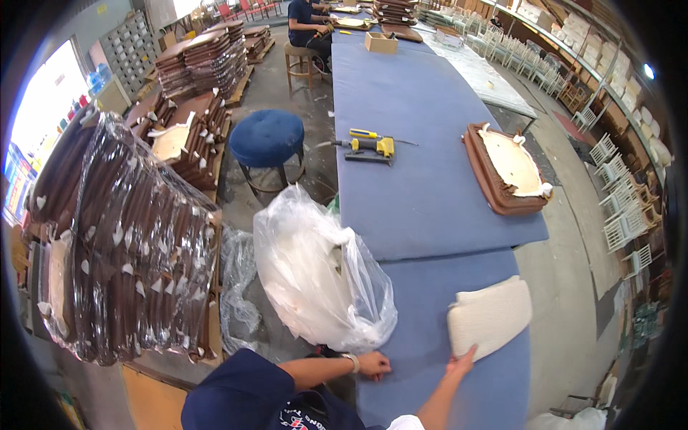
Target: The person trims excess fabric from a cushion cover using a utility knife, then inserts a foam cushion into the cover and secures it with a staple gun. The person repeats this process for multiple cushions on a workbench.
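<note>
Cream textured pad [491,319] lies at the blue tabletop's [430,283] near right, its near edge clamped in your right hand's [461,364] fingers; support it evenly, uncurling your left hand's [373,365] bunched-together, empty fingers to help.

Cream pad [491,315] (finely textured), over blue tabletop [419,297]

Ahead of you stretches a long blue table [416,208], with a round blue stool [266,138] to its left on the grey floor [573,287]. Farther left, an opening [56,89] glares white. To your right, pale chairs [625,228] stand in rows near a loaded shelf [608,81], and a light [648,71] shines.
</note>
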`<action>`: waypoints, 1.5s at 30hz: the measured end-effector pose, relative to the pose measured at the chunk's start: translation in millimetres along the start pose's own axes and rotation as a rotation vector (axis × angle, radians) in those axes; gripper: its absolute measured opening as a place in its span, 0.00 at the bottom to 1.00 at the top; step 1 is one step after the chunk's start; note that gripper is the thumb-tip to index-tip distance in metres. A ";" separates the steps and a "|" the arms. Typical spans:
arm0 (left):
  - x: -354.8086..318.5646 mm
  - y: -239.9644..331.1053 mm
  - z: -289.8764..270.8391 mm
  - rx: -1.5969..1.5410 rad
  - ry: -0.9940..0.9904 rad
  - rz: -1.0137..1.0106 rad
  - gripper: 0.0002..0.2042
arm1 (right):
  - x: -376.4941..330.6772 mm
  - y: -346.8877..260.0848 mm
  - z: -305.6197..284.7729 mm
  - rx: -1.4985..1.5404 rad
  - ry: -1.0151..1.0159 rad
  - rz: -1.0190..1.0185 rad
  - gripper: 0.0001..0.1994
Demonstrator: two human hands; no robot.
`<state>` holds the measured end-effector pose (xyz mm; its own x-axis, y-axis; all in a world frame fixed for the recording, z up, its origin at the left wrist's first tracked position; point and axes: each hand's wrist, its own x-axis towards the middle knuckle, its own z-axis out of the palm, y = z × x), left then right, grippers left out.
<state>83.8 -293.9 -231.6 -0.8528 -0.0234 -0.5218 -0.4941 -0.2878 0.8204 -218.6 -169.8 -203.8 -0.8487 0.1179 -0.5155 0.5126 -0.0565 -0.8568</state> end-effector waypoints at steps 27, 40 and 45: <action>-234.2 -222.7 94.7 0.379 0.789 -0.374 0.21 | -134.3 81.7 -182.6 0.055 -0.311 -0.092 0.34; -181.1 111.4 206.8 1.199 0.176 0.877 0.51 | -311.4 -121.7 -337.0 -0.250 -0.379 -0.401 0.23; -171.2 132.1 206.2 0.640 0.126 0.935 0.44 | -319.8 -170.4 -292.1 -0.365 -0.364 -0.727 0.22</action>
<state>129.6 -130.5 14.4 -0.9271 -0.0780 0.3665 0.2996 0.4332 0.8500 3.4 91.7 110.7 -0.9372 -0.3242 0.1288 -0.2121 0.2364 -0.9482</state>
